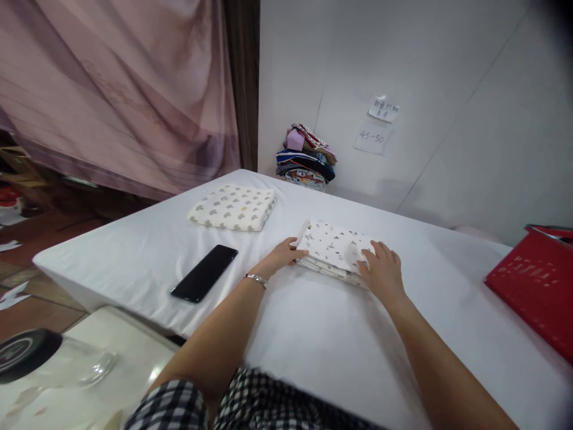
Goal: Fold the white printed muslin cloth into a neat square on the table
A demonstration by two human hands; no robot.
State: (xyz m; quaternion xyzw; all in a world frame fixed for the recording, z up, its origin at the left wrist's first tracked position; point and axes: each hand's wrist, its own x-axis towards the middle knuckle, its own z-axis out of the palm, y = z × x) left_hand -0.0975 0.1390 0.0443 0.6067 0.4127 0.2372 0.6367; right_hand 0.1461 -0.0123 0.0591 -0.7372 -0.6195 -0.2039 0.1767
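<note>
A small folded white cloth with tiny dark prints [333,243] lies on the white-covered table [313,334]. My left hand [282,254] rests at its left edge, fingers stretched flat and touching the fabric. Flat on the cloth's near right corner lies my right hand [382,272], fingers spread. Neither hand grips anything. A thin bracelet sits on my left wrist.
A folded cream cloth with grey spots [233,207] lies further left. A black phone [205,273] lies near the table's left edge. A pile of coloured clothes [307,156] stands in the far corner. A red basket [535,286] sits at right. A pink curtain hangs left.
</note>
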